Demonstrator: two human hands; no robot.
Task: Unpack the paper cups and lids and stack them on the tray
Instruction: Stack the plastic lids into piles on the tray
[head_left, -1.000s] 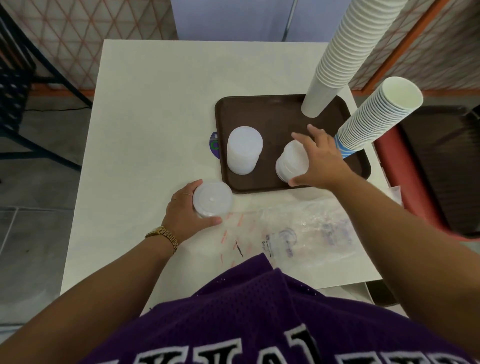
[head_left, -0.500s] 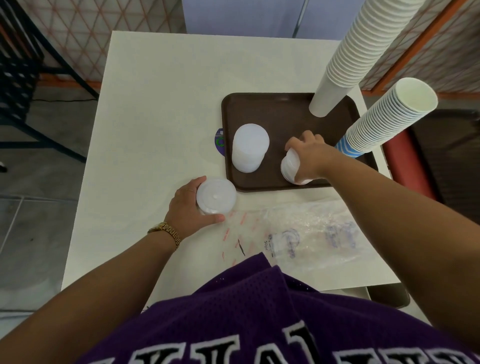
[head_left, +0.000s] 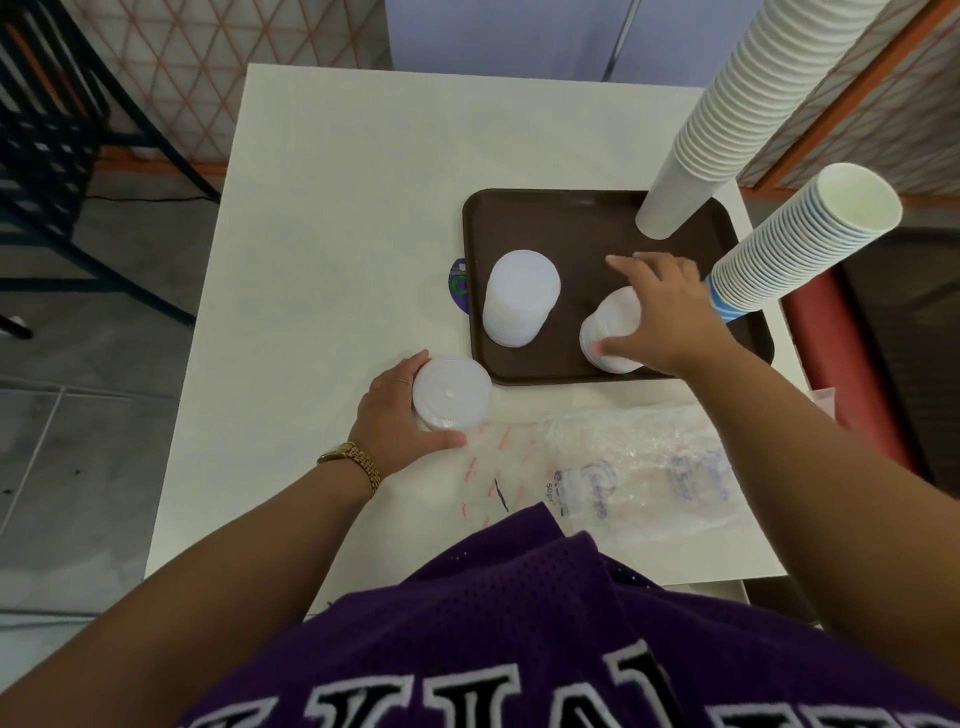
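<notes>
A brown tray (head_left: 561, 228) lies on the white table. On it stand a tall stack of white paper cups (head_left: 727, 109), a second cup stack with blue print (head_left: 795, 244) leaning right, and a stack of white lids (head_left: 519, 299). My right hand (head_left: 660, 317) holds a second lid stack (head_left: 610, 322) on the tray's near right part, thumb on its side and fingers spread over its top. Off the tray, by its near left corner, my left hand (head_left: 395, 410) grips a third short lid stack (head_left: 452, 392) on the table.
An empty clear plastic bag (head_left: 639, 478) with print lies on the table near my body. A round purple sticker (head_left: 458, 286) peeks from under the tray's left edge. A red and dark bin (head_left: 852, 364) stands right of the table. A black metal rack (head_left: 57, 119) is at the far left.
My right hand's fingers have loosened and spread over the lid stack on the tray. My left hand still grips its lid stack in the same spot. The camera shifted slightly.
</notes>
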